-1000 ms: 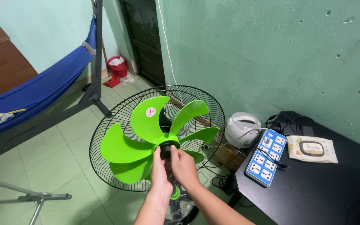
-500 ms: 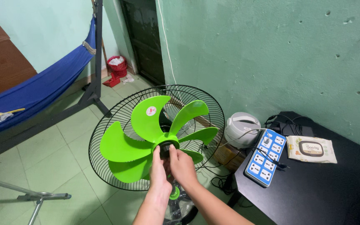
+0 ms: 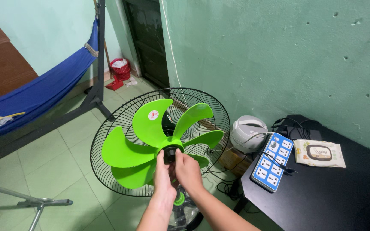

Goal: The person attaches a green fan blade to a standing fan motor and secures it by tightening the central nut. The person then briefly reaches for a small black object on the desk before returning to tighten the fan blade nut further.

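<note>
Both hands, left hand [image 3: 162, 171] and right hand [image 3: 188, 170], close their fingers on the black hub cap [image 3: 171, 152] at the centre of the green fan blade [image 3: 150, 141], before the rear wire guard [image 3: 120, 111]. The grip looks firm, though partly hidden. Steadying the blade while turning the cap squarely would help.

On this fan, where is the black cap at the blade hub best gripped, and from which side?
Grip the black cap by its round outer rim, coming straight from the front. It protrudes from the green blade hub toward the camera, and the rear grille blocks the back. Left hand and right hand already pinch its sides this way.
</note>
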